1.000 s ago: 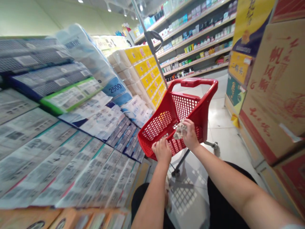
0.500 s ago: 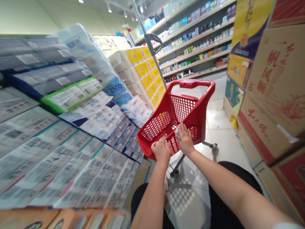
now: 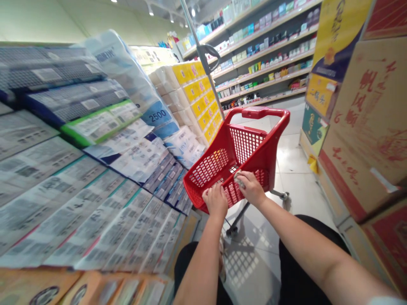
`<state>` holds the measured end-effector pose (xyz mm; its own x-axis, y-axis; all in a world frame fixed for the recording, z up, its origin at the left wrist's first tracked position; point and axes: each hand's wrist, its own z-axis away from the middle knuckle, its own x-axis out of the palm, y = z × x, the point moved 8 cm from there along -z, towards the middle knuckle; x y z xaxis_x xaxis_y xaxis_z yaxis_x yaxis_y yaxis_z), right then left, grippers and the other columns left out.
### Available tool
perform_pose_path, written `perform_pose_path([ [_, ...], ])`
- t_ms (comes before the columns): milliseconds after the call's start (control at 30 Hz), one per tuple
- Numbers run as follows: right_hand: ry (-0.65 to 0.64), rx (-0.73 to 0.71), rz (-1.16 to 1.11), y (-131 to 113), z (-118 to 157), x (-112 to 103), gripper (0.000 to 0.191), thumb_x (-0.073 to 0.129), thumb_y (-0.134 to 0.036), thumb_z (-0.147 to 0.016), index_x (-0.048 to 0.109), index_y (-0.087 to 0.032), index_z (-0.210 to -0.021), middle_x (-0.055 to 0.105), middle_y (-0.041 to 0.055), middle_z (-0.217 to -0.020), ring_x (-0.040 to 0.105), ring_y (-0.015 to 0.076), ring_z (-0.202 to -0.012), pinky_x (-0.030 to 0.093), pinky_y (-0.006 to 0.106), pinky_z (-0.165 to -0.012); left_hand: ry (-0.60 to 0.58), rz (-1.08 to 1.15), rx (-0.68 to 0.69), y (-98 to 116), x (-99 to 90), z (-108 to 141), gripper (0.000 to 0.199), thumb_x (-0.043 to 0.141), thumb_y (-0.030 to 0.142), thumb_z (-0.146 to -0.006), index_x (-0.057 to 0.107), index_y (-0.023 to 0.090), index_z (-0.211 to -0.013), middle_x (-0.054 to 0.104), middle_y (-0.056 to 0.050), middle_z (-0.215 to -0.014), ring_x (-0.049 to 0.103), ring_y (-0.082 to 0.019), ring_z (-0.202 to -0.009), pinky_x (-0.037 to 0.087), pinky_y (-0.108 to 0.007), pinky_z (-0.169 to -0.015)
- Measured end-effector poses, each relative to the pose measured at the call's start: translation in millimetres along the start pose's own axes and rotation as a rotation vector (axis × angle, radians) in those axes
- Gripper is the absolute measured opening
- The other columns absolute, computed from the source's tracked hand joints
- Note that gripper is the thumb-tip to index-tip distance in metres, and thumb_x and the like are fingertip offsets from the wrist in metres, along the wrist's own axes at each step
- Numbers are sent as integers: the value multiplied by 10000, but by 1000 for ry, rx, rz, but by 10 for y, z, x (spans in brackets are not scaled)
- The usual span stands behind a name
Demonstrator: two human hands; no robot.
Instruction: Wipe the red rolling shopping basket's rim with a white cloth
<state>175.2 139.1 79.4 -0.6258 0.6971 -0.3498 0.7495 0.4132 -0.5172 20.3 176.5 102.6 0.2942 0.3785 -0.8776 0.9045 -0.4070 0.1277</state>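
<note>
A red plastic shopping cart (image 3: 269,146) with mesh sides stands in front of me, its basket vacant as far as I can see. My left hand (image 3: 216,201) is closed over the near rim of the basket. Just to the right, my right hand (image 3: 253,189) grips a small crumpled greyish-white cloth (image 3: 239,179) against the same rim. Part of the cloth is hidden under the fingers.
Packs of tissue paper (image 3: 127,156) are piled high along the left. Cardboard boxes (image 3: 365,123) line the right side. Behind the cart are a metal pole (image 3: 208,67) and shelves of small goods (image 3: 263,46). Tiled floor (image 3: 295,186) runs between the stacks.
My right hand's fingers have gone from stretched flat over the cloth to curled around it. My left hand stays on the rim. The view has shifted slightly.
</note>
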Motion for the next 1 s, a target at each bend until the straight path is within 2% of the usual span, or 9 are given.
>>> perform_pose_path([
  [267,-43,-50,66,18,30,-124,235,495,-205,-867,659,-260,-1025,668,43,-1112,557,258,-1109,390,506,-1001,-24,62,-59,94,-20,54,245,366,254,-946,583,266,-1060,674,-9,-1028,555,-172,-973,271,-378,-962],
  [400,-42,-100,-1,96,75,-89,232,508,-300,-862,654,-245,-1033,670,76,-1085,561,266,-1099,422,480,-977,-43,62,-51,88,31,67,225,384,278,-940,580,261,-1049,670,10,-1028,557,-161,-930,289,-385,-936],
  [467,-27,-74,7,157,96,-65,283,510,-376,-862,640,-245,-1076,657,119,-1099,575,275,-1079,416,476,-975,-45,59,-48,66,55,79,230,383,302,-943,578,259,-1057,671,11,-1014,557,-158,-923,293,-391,-928],
  [500,5,-51,28,184,108,-79,308,502,-423,-863,641,-249,-1077,656,156,-1069,580,282,-1070,422,467,-957,-44,56,-49,58,61,88,233,384,306,-943,578,255,-1062,671,8,-1010,557,-158,-923,293,-394,-928],
  [567,-9,-31,27,204,134,-62,363,484,-495,-856,631,-272,-1102,653,190,-1014,584,298,-1065,420,473,-933,-43,55,-49,52,65,108,235,386,304,-941,576,252,-1069,670,8,-1001,561,-156,-921,297,-397,-926],
  [700,-21,26,15,241,164,-45,449,478,-562,-832,600,-289,-1168,638,200,-1009,588,315,-1048,403,488,-938,-32,68,-47,52,46,115,235,388,306,-940,579,248,-1064,675,12,-989,566,-156,-910,296,-401,-924],
  [833,-69,-52,59,196,157,18,383,449,-531,-853,647,-260,-1037,642,189,-980,588,319,-1023,415,480,-905,-15,86,-58,33,21,97,245,378,334,-949,598,251,-1020,684,23,-987,569,-145,-904,282,-397,-938],
  [1000,-53,-149,167,146,141,-6,305,514,-389,-854,615,-193,-1065,635,136,-1048,589,281,-990,431,439,-902,-15,48,-61,3,17,94,271,359,350,-957,607,262,-1021,686,30,-991,569,-136,-902,287,-376,-931],
])
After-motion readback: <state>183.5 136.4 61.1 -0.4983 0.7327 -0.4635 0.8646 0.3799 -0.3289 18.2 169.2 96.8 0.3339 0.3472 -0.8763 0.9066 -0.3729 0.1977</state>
